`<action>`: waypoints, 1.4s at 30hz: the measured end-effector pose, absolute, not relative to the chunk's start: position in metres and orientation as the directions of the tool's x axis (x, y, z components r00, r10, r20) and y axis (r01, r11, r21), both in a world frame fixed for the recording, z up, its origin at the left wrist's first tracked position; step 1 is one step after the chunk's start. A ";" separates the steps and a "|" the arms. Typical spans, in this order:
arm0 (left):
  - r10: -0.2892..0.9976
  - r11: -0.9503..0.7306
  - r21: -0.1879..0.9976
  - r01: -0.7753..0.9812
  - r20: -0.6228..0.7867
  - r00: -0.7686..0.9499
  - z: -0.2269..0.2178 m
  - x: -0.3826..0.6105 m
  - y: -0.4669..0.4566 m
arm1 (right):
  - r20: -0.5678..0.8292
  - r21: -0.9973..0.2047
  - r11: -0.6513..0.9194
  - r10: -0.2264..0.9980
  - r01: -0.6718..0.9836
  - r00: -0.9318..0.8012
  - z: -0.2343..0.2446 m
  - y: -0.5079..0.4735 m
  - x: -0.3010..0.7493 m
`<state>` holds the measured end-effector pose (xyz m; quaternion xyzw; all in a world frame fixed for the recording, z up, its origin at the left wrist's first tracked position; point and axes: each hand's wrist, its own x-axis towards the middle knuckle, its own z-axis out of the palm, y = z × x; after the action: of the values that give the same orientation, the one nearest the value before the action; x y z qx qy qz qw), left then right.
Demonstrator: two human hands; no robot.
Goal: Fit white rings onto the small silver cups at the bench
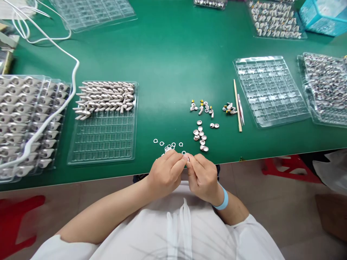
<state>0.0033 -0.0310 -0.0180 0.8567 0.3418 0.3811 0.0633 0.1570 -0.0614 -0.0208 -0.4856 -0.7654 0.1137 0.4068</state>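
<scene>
Pinching a tiny part between the fingertips of both hands, the person works at the near edge of the green table. The left hand and right hand meet fingertip to fingertip, both closed on the small part; it is too small to identify, though it may be one of the thin rings scattered just beyond the fingers.

Doing this step well probably calls for keeping both hands low over the table edge, so that a slipped part lands on the table and not on the floor, and for a light, square pinch that does not bend a thin ring.

Counts: about ten loose rings lie in the near cluster, some overlapping. Roughly ten small round caps lie right of them. Farther off sit about eight white bent pieces with yellow tips. One wooden stick and one pair of tweezers lie side by side. Seven clear trays are in view; the tray at left centre holds pieces in its far rows only, and the tray at right centre looks unfilled. One white cable crosses the left side.
</scene>
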 end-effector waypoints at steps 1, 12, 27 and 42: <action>0.635 -0.758 0.366 0.541 0.606 0.480 -0.018 0.003 -0.031 | 0.513 -0.564 0.504 0.835 0.655 -0.201 -0.021 -0.061 0.157; 0.692 -0.722 0.540 0.433 0.588 0.419 -0.018 0.002 -0.028 | 0.407 -0.703 0.443 0.892 0.556 -0.196 -0.013 -0.058 0.163; 0.874 0.133 0.523 0.842 0.339 -0.349 0.010 -0.171 0.034 | 0.312 -0.702 0.294 0.946 0.648 -0.091 -0.015 -0.056 0.213; 0.943 0.315 0.150 0.937 0.060 -0.326 0.004 -0.188 0.066 | 0.373 -0.732 0.369 0.921 0.573 -0.117 -0.020 -0.050 0.201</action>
<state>-0.1875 0.0657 0.0036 0.5801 0.8105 0.0788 0.0196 0.2009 -0.0497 -0.0197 -0.5206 -0.7172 0.2106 0.4126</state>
